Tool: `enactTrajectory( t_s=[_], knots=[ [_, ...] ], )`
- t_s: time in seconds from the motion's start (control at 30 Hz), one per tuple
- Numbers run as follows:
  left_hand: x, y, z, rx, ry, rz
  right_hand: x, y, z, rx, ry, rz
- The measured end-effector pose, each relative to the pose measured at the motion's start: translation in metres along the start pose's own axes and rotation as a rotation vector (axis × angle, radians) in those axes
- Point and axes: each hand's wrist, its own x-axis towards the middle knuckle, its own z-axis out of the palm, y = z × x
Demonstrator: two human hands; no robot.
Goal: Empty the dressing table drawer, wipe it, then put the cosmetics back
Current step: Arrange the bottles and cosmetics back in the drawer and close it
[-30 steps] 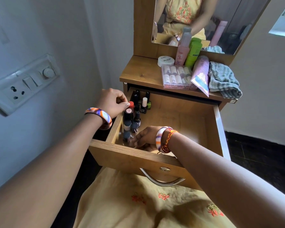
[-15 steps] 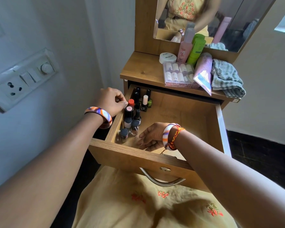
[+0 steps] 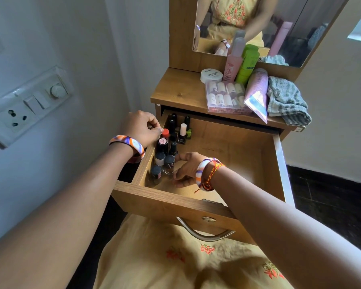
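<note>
Glass polish bottles [image 3: 168,166] look fragile; right hand [image 3: 187,170] cups them half-open, left hand [image 3: 142,129] curled, contents unclear.

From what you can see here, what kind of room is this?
Probably a bedroom or dressing corner at home: a wooden dressing table with a mirror, nail polish bottles in its open drawer.

you have a switch panel [image 3: 27,105] on the wall to your left, a mirror [image 3: 258,28] above the tabletop, and a dark floor [image 3: 331,190] at right.
</note>
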Motion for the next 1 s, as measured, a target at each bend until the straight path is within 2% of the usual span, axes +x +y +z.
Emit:
enactTrajectory(
  t_s=[0.3, 0.7, 1.0],
  knots=[
    [0.0008, -0.0022, 0.0014, 0.019, -0.01, 0.001, 0.0055, -0.0013, 0.0, -0.118, -0.059, -0.018],
    [0.0023, -0.0038, 0.0007, 0.034, -0.035, -0.002, 0.0033, -0.0026, 0.0011, 0.001, 0.047, 0.004],
    [0.0077, 0.0026, 0.0011, 0.039, -0.05, -0.001, 0.0043, -0.0006, 0.0001, -0.018, 0.031, 0.019]
  ],
)
